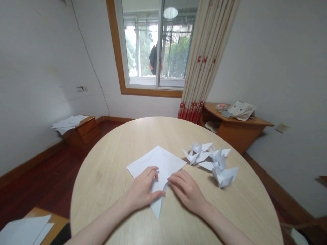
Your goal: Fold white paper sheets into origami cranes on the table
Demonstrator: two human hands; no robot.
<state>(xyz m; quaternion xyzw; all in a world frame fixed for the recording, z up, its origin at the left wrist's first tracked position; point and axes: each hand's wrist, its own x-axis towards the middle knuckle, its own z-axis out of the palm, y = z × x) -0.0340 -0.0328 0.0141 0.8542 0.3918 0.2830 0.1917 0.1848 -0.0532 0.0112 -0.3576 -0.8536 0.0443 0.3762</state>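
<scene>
A white sheet of paper (159, 158), folded into a kite shape, lies on the round table with its narrow point toward me. My left hand (143, 187) rests on the sheet's left side, thumb and fingers apart, the thumb lying across the narrow part. At the right edge, the fingertips of my right hand (187, 190) are closed together on a folded flap of the paper; the thumb is mostly hidden. Several folded paper cranes (217, 165) stand in a cluster to the right of the sheet.
The round wooden table (102, 190) fills the foreground. More white sheets lie at the lower left (25, 229) and on a low drawer cabinet (87, 131). A corner desk (237, 127) holding a cloth bag (242, 110) stands at the back right, beside a curtain (204, 68).
</scene>
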